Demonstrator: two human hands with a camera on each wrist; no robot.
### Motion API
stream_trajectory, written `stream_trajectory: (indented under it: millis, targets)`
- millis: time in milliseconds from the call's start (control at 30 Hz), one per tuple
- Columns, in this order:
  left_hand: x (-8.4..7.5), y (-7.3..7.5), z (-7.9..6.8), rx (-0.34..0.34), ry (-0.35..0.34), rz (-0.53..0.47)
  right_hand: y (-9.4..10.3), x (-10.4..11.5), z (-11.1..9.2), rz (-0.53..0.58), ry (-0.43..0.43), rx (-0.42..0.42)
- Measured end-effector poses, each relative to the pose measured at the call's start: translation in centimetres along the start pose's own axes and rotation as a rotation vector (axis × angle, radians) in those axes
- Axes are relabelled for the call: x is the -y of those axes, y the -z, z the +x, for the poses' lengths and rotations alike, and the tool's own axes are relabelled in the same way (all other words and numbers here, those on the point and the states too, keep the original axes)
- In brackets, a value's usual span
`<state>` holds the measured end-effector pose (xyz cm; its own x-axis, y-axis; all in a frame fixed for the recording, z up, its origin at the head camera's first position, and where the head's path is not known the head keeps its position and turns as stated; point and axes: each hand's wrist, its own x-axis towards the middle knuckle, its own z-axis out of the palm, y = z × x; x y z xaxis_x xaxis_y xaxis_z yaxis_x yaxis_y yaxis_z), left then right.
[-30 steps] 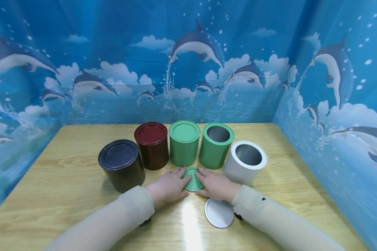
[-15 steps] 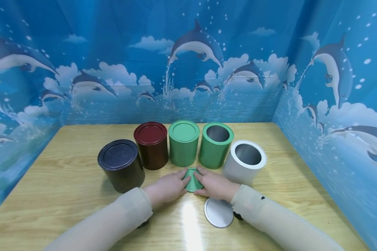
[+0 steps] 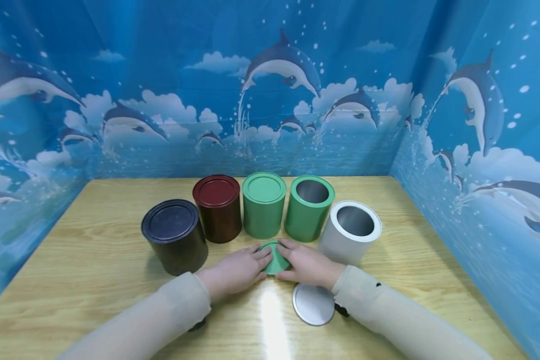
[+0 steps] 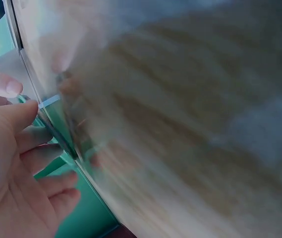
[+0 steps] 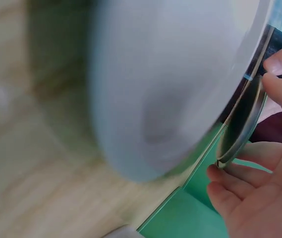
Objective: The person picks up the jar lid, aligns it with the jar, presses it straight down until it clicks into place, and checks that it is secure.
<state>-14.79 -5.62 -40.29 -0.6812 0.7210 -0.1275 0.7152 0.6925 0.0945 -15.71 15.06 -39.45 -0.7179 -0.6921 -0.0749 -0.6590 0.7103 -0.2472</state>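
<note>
A round green lid (image 3: 277, 261) lies between my two hands, in front of the cans. My left hand (image 3: 239, 270) holds its left side, fingers over the top and thumb toward the near edge. From the other side my right hand (image 3: 311, 265) grips it; in the right wrist view thumb and fingers span the rim of the lid (image 5: 242, 121), whose dark underside shows. Just behind stand a closed green can (image 3: 264, 217) and a green can without a lid (image 3: 307, 222). A white lid (image 3: 313, 304) rests on the table below my right wrist.
An uncovered white can (image 3: 342, 245) stands close to my right hand. To the left are a dark red can (image 3: 218, 220) and a black can (image 3: 180, 255), both lidded. A dolphin-print curtain (image 3: 252, 130) borders the wooden table (image 3: 85, 280) at the back and sides.
My left hand has shifted slightly left and toward me, showing more of the green lid's left side. The right hand stays almost in place, and the cans have not moved.
</note>
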Motion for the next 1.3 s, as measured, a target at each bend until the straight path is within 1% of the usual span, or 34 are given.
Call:
stream_trajectory:
  millis: [133,233,367,467,533,633,767,967,1100,1200,1300]
  targets:
    - [-0.2,0.0,-0.1,0.020,0.027,-0.009,0.0,0.2,0.0,0.000,0.001,0.021]
    - [-0.3,-0.1,0.0,0.050,0.053,-0.013,0.0,0.3,0.1,-0.012,-0.005,0.051]
    - [-0.4,-0.1,0.1,0.095,0.072,0.030,-0.1,0.3,0.1,-0.027,-0.004,0.100]
    - [-0.4,-0.1,0.1,0.109,0.072,0.073,-0.2,0.4,0.1,-0.035,0.011,0.133]
    - [-0.5,-0.2,0.0,0.110,0.067,0.094,-0.3,0.5,0.0,-0.046,0.030,0.137]
    - [-0.5,-0.2,-0.1,0.112,0.065,0.107,-0.4,0.7,0.0,-0.071,0.058,0.120]
    - [-0.4,-0.2,-0.3,0.103,0.061,0.091,-0.4,0.7,0.0,-0.055,0.076,0.123]
    - [0.1,-0.1,-0.7,0.071,0.024,0.041,-0.6,0.6,-0.1,-0.017,0.090,0.154]
    - [0.5,-0.2,-0.9,0.030,0.010,0.000,-0.6,0.6,0.0,-0.007,0.093,0.158]
    - [0.7,-0.2,-1.1,-0.009,-0.011,-0.010,-0.5,0.5,0.0,-0.003,0.097,0.160]
    - [0.8,-0.1,-1.2,-0.030,-0.026,-0.021,-0.5,0.5,0.1,0.002,0.099,0.158]
